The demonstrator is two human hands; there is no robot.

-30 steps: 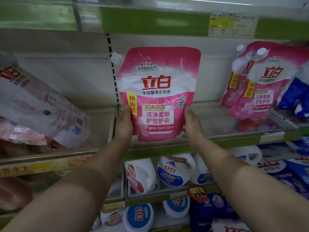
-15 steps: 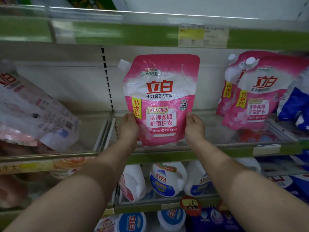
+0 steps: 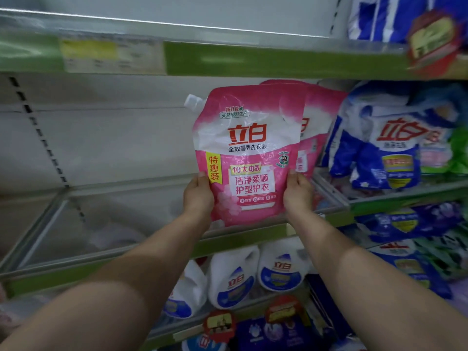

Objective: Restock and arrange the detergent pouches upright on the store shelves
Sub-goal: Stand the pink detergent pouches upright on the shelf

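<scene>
A pink and white detergent pouch [image 3: 249,153] with a white spout at its top left stands upright at the right end of the middle shelf [image 3: 243,238]. My left hand [image 3: 198,196] grips its lower left edge and my right hand [image 3: 297,193] grips its lower right edge. Right behind it, partly hidden, leans another pink pouch [image 3: 317,122] of the same kind.
Blue and white detergent bags [image 3: 385,148] fill the shelf section to the right. White detergent jugs [image 3: 235,282] stand on the shelf below. The shelf compartment [image 3: 101,224] to the left holds nothing visible. A green price rail [image 3: 253,59] runs overhead.
Both hands have carried the pouch to the right along the shelf, up against the other pink pouches. The view has swung right, so the pouches at the far left are out of sight.
</scene>
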